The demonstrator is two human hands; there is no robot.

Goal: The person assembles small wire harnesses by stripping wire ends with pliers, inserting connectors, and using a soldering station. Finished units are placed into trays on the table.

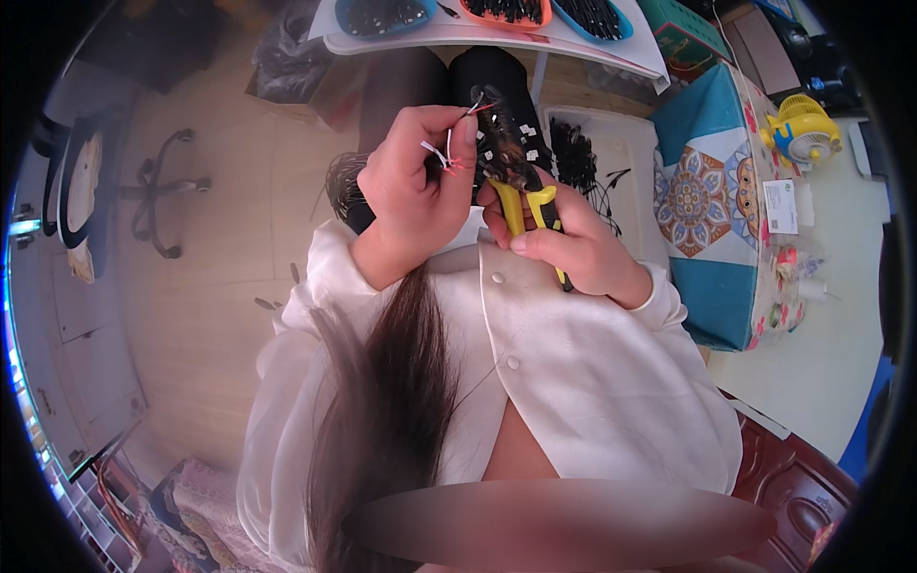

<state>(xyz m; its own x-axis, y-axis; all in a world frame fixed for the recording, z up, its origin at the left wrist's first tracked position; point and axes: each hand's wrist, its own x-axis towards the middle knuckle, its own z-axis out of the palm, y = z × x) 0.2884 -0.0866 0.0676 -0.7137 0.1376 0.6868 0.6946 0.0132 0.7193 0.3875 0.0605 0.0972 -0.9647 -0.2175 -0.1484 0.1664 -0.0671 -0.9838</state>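
My left hand [417, 177] is closed above my lap, pinching thin wires [447, 158] between thumb and fingers. Their white and red ends stick out on both sides of the fingertips, and some reach across the dark jaws of the pliers. Wrapped round the yellow and black handles of these pliers [513, 202] is my right hand [578, 239], beside the left. The jaws point away from me; whether they touch a wire, I cannot tell. Several small white pieces [530, 130] lie scattered on the dark cloth over my legs.
Ahead, a white table [430, 43] bears a blue tray [368, 31], an orange tray [516, 24] and another blue tray [626, 29] of small parts. Black cables [575, 158] lie in a white bin to the right. A yellow fan [807, 129] stands far right; a chair base [153, 191] is left.
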